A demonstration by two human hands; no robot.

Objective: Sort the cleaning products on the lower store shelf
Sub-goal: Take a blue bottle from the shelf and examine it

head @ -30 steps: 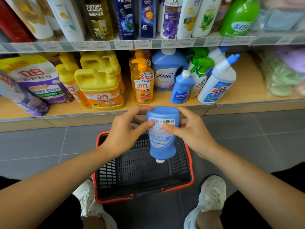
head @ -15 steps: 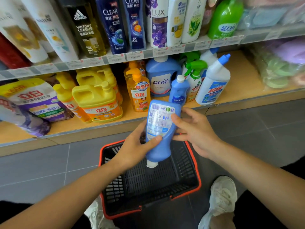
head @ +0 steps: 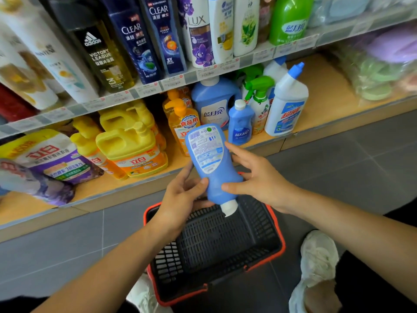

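A smooth blue plastic bottle (head: 209,168), white cap down, tilts above the black mesh basket (head: 214,240), just near of the wooden lower shelf (head: 101,188). The left hand (head: 180,199) curls round its narrow neck. The right hand (head: 259,181) pinches its side between thumb and spread fingers.

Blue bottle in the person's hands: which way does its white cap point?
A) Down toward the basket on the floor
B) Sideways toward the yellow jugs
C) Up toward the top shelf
A: the blue bottle is held upside down between the left hand and the right hand, with its white cap lowest, over the basket.
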